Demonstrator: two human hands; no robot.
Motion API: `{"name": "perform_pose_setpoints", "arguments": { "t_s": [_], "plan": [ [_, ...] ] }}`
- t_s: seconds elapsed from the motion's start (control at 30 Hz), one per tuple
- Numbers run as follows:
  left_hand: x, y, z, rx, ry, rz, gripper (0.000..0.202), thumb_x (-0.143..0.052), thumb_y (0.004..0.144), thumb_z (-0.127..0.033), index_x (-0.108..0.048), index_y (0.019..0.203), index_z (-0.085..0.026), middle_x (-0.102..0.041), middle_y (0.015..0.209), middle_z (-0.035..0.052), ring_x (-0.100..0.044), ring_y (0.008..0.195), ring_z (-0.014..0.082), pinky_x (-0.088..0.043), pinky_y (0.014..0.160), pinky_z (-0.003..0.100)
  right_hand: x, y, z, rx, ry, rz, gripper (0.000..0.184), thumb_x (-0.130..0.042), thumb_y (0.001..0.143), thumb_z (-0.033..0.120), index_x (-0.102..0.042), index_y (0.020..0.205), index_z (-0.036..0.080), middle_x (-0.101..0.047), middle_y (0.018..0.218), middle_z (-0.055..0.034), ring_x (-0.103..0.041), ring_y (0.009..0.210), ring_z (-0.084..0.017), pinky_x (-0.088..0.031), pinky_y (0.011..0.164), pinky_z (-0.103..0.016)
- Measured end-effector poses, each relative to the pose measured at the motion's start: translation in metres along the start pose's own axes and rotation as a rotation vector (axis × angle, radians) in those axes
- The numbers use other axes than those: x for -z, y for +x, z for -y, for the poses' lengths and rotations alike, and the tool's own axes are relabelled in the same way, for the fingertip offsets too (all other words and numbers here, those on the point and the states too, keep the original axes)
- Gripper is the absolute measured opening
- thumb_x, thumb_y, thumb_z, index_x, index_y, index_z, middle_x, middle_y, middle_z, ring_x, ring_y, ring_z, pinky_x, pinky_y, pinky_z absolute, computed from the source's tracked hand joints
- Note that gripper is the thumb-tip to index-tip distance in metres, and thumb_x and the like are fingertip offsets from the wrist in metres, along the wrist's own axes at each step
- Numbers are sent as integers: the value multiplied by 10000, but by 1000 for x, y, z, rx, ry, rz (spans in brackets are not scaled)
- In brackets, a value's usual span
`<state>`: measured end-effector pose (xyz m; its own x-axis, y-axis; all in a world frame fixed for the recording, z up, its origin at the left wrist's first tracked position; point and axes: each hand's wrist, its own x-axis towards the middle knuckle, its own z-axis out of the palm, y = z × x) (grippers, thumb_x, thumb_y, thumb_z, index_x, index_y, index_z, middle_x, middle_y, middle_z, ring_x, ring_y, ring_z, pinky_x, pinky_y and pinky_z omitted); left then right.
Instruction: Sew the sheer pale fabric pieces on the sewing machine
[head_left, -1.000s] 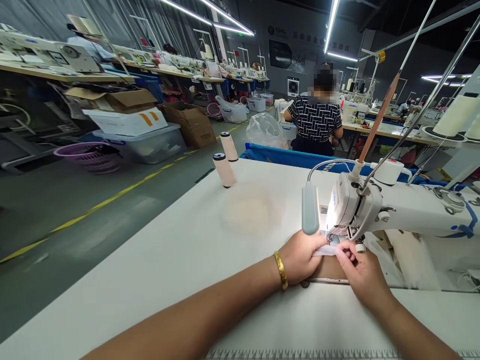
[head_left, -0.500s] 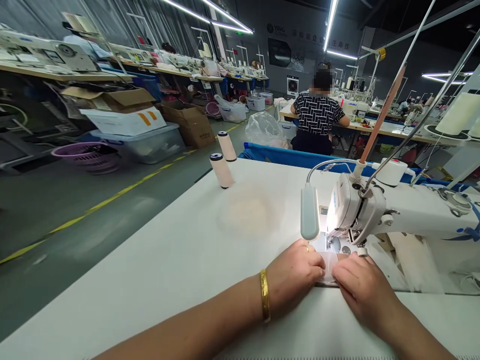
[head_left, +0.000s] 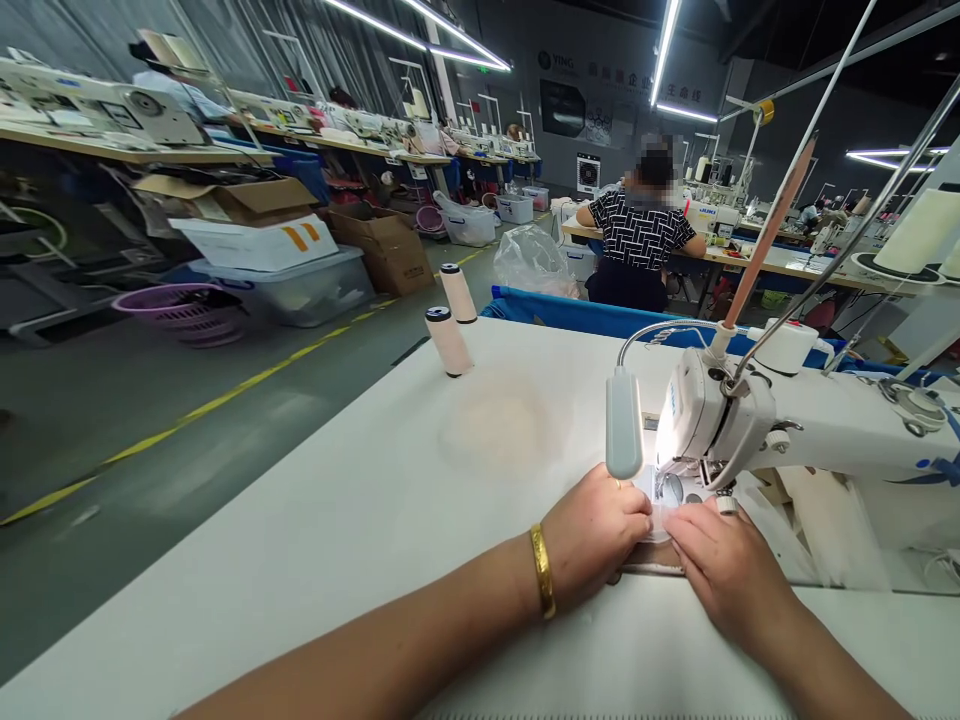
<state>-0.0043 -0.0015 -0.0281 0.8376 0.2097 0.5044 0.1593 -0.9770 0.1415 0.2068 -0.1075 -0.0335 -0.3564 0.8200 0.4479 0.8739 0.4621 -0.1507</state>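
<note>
A small piece of sheer white fabric [head_left: 658, 524] lies at the needle area of a white sewing machine [head_left: 716, 400]. My left hand [head_left: 596, 535], with a gold bangle on its wrist, has its fingers closed on the fabric's left side. On the right side, my right hand [head_left: 731, 565] pinches the same piece, fingertips close to the presser foot. The fingers partly hide the fabric. A grey lamp [head_left: 624, 425] hangs just beyond my left hand, and the needle area is brightly lit.
Two thread cones, one nearer [head_left: 448, 342] and one farther [head_left: 458, 293], stand at the table's [head_left: 337, 560] far left edge. Pale fabric [head_left: 832, 520] lies under the machine arm. Ahead, a person [head_left: 643, 235] sits at another machine. Boxes and a purple basket [head_left: 180, 313] stand left.
Both hands remain at the fabric. My left hand has shifted slightly forward and right, and the fabric has slid a little toward the needle, exposing more of the brownish surface in front.
</note>
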Motion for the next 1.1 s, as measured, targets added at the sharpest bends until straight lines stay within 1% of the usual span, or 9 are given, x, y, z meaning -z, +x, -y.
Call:
{"name": "perform_pose_setpoints", "arguments": {
  "t_s": [0.13, 0.27, 0.4, 0.57, 0.7, 0.87, 0.93, 1.03, 1.1],
  "plan": [
    [2, 1, 2, -57, -46, 12, 166, -566, 874, -46, -653, 838, -182, -773, 968, 54, -683, 880, 215, -490, 849, 389, 0, 1, 1, 28, -16, -38, 317, -431, 967, 28, -658, 1082, 217, -711, 965, -53, -608, 833, -231, -396, 749, -346],
    [1, 0, 4, -53, -55, 46, 178, -570, 892, -48, -650, 825, -192, -761, 928, 60, -675, 880, 210, -507, 880, 375, 1, 3, 2, 52, -35, -85, 327, -438, 957, 24, -672, 1091, 210, -735, 976, -60, -629, 833, -229, -404, 707, -339],
    [-1, 1, 7, -36, -9, 30, 200, -549, 915, -55, -658, 823, -194, -750, 938, 61, -673, 879, 204, -515, 924, 376, 0, 4, 1, 42, -73, -109, 330, -442, 951, 35, -684, 1089, 212, -750, 1050, -82, -645, 847, -238, -421, 689, -340],
    [-1, 6, 9, -16, 53, 10, 246, -500, 955, -59, -676, 841, -188, -741, 915, 58, -667, 844, 195, -517, 948, 374, -4, 5, -2, -10, -72, -79, 333, -433, 973, 54, -683, 1127, 212, -753, 1072, -95, -656, 799, -232, -460, 681, -346],
    [3, 12, 9, 16, 86, 0, 278, -483, 996, -84, -672, 818, -183, -733, 895, 49, -646, 841, 196, -511, 889, 348, -6, 6, -5, -28, -73, -62, 316, -428, 994, 76, -678, 1128, 215, -754, 1085, -94, -668, 818, -240, -486, 697, -354],
    [9, 18, 6, 23, 95, -24, 359, -420, 1029, -102, -663, 777, -180, -740, 912, 43, -620, 846, 200, -509, 871, 347, -7, 6, -7, -53, -85, -43, 320, -438, 1004, 100, -684, 1170, 219, -751, 1128, -103, -681, 967, -272, -529, 745, -374],
    [10, 18, 5, 35, 79, -37, 318, -453, 1014, -109, -657, 781, -181, -744, 928, 40, -628, 866, 203, -508, 878, 347, -8, 5, -8, -60, -85, -38, 323, -443, 1012, 113, -690, 1197, 209, -747, 1162, -111, -676, 1022, -284, -544, 778, -390],
    [11, 17, 5, 77, 54, -5, 221, -572, 977, -202, -641, 767, -183, -735, 953, 58, -651, 918, 228, -504, 898, 374, -9, 4, -10, -69, -99, -40, 336, -440, 1023, 131, -694, 1237, 186, -745, 1183, -123, -673, 1021, -291, -549, 818, -418],
    [14, 16, 5, 118, 46, 30, 248, -618, 973, -310, -623, 758, -185, -722, 974, 72, -656, 935, 247, -501, 912, 400, -7, 6, -12, -73, -122, -50, 348, -445, 1022, 139, -696, 1258, 186, -752, 1163, -124, -669, 1006, -296, -544, 828, -432]
  ]
}}
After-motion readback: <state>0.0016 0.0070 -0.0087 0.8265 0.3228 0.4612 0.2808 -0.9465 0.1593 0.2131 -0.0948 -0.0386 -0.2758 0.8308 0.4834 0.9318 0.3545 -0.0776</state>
